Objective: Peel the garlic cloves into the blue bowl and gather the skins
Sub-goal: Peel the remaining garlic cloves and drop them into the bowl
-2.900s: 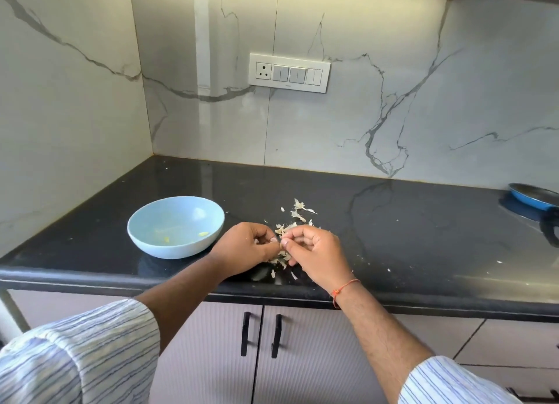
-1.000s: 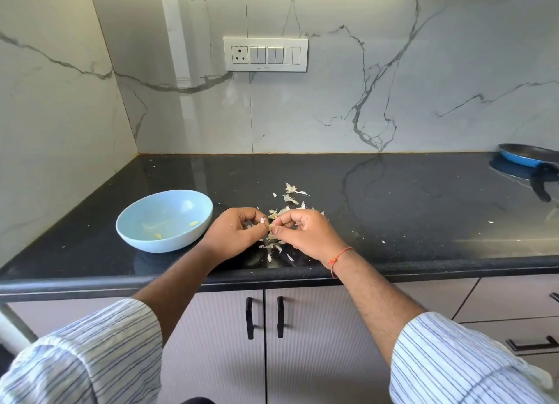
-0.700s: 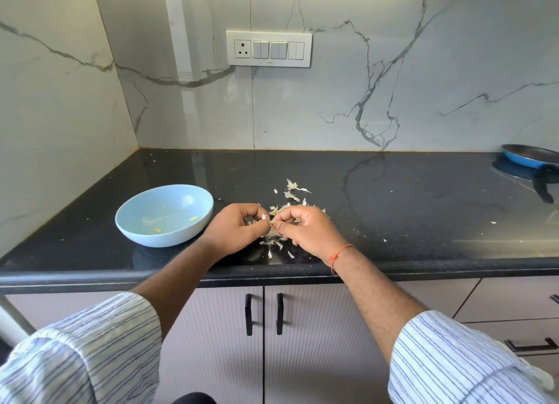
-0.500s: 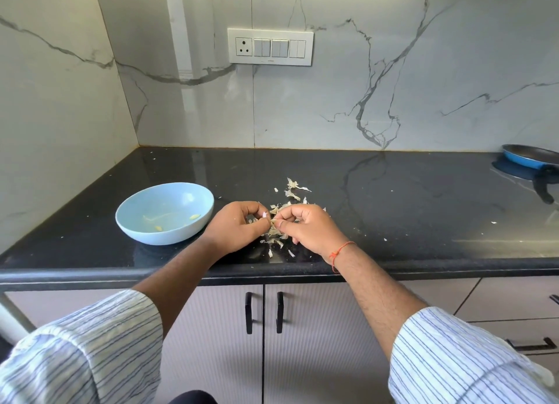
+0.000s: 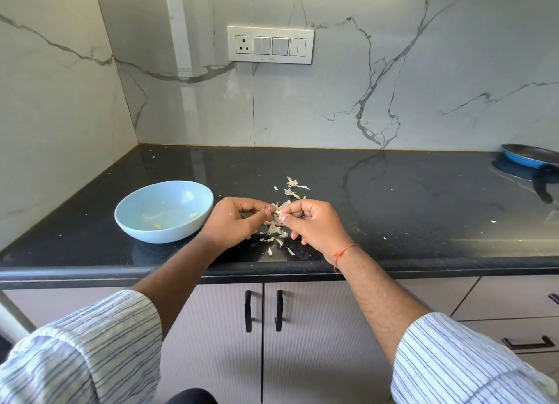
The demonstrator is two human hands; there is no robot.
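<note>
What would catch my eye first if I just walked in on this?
Two hands meet at the front edge of the black counter: the left hand and right hand together pinch a garlic clove above scattered papery skins. Left of them sits a blue bowl.

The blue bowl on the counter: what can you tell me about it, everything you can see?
The blue bowl is pale, round and shallow, smooth like plastic or ceramic. It stands upright on the black countertop, beside the left hand, not clearly touching it. Inside lie a few small yellowish pieces, likely peeled garlic cloves.
</note>
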